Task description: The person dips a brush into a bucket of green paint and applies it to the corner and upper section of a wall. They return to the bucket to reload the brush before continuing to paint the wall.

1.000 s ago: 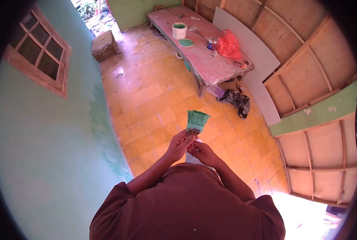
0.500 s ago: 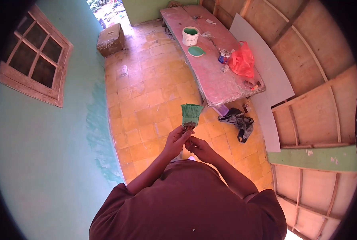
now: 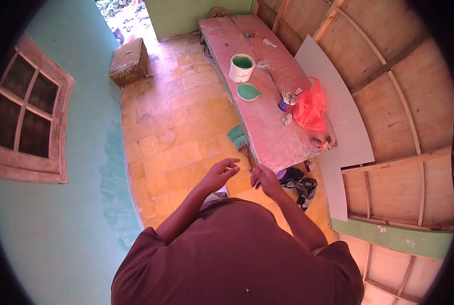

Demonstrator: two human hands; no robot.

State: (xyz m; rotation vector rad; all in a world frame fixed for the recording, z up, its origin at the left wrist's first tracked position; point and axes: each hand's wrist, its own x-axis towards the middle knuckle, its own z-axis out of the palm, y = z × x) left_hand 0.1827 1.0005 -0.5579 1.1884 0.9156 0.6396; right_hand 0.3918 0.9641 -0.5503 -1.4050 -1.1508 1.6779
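Observation:
A wide paintbrush (image 3: 237,137) with green bristles tilts up and left, its handle in my right hand (image 3: 265,181), whose fingers are closed round the handle's end. To the left of the handle is my left hand (image 3: 221,175), apart from the brush, with its fingers spread and nothing in them. Beyond the brush, on the pink table (image 3: 283,145), stand a white bucket (image 3: 240,74) of green paint and a round lid (image 3: 248,92) coated in green.
A red plastic bag (image 3: 311,108) and a small can (image 3: 287,101) lie on the table. Below its near end is a black bag (image 3: 301,187). A box (image 3: 129,62) stands by the doorway. The painted wall (image 3: 92,203) with a window (image 3: 28,107) runs along the left.
My left hand has let go of the brush and opened. In my right hand the brush has tipped leftward. The view has shifted, so the table and window appear lower.

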